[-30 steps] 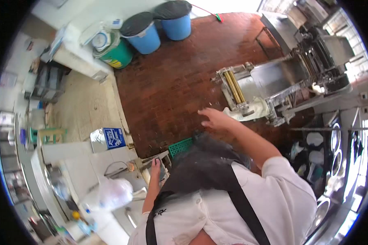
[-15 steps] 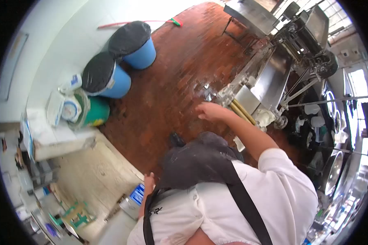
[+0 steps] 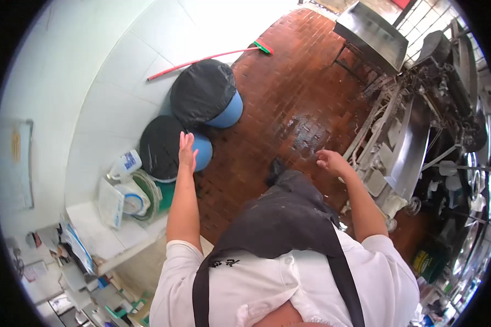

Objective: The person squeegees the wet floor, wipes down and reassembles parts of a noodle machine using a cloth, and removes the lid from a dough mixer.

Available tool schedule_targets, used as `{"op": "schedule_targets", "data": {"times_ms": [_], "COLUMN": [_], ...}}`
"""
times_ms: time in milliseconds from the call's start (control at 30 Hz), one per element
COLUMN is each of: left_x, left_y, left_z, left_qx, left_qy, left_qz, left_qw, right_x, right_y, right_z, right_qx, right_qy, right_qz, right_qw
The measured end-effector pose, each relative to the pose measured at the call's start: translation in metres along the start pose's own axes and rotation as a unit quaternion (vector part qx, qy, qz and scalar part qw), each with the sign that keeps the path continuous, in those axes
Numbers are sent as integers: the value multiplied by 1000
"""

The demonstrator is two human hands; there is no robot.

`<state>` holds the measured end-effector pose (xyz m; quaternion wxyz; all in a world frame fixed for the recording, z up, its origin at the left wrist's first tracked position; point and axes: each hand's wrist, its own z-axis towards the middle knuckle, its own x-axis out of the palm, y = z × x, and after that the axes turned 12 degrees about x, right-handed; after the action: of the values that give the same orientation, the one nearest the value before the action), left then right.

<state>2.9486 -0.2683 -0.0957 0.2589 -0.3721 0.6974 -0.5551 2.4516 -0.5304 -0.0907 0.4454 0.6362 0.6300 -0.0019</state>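
My left hand (image 3: 187, 153) is raised in front of me with its fingers stretched out and nothing in it. It overlaps the nearer blue bin (image 3: 203, 153), which has a black cover (image 3: 159, 146). Over the floor to the right, my right hand (image 3: 333, 162) hangs with its fingers loosely curled and no object showing in it. The metal machine (image 3: 406, 147) with a long steel tray is the closest thing to that hand. A dark apron (image 3: 281, 220) covers my front, and one dark shoe (image 3: 276, 170) shows below it.
A second blue bin (image 3: 226, 111) with a black cover stands farther along the wall. Behind it leans a red-handled broom (image 3: 202, 60) with a green head. A white jug (image 3: 126, 163) sits on the tiled ledge at left. The brick floor (image 3: 278, 87) looks wet. A steel table (image 3: 371, 35) stands ahead.
My left hand has risen from beside the counter to in front of the bins. The right hand has moved away from the machine's rollers. The view has shifted forward along the floor.
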Motion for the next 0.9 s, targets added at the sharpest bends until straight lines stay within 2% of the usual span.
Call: {"op": "schedule_targets", "data": {"times_ms": [67,133,200,267,300,367,433,500,567,633,733,867,900], "left_x": [9,-4,-14,-35,-24,-49,-80,-73,-89,-122,-108,-38,-26], "left_y": [-19,-33,-38,-49,-72,-66,-52,-55,-38,-7,1,-9,-8], "left_z": [66,150,223,306,327,407,495,533,586,645,682,666,662], "left_qx": [27,36,73,36,11,-3,-85,-44,-93,-61,-104,-151,-151], "left_qy": [7,31,-16,-70,-126,-172,-227,-219,-259,-261,-285,-449,-471], "left_qz": [-54,-151,-143,-105,-86,-60,-60,4,21,9,-70,61,66], "left_qw": [998,987,987,991,988,983,968,975,961,963,950,879,867], "right_x": [-22,-54,-87,-104,-108,-106,-100,-81,-64,-62,-60,-64,-56], "right_y": [29,72,101,105,104,92,83,69,85,107,130,148,144], "right_z": [49,69,86,107,116,130,139,142,139,140,153,175,178], "right_qx": [-45,-46,5,57,81,126,182,256,313,341,348,363,352], "right_qy": [-9,-45,-41,-66,-75,-104,-116,-108,-83,-61,-33,-91,-119], "right_qz": [20,-25,32,69,88,81,76,92,97,92,107,177,159], "right_qw": [999,998,999,994,990,983,973,956,941,934,931,910,915]}}
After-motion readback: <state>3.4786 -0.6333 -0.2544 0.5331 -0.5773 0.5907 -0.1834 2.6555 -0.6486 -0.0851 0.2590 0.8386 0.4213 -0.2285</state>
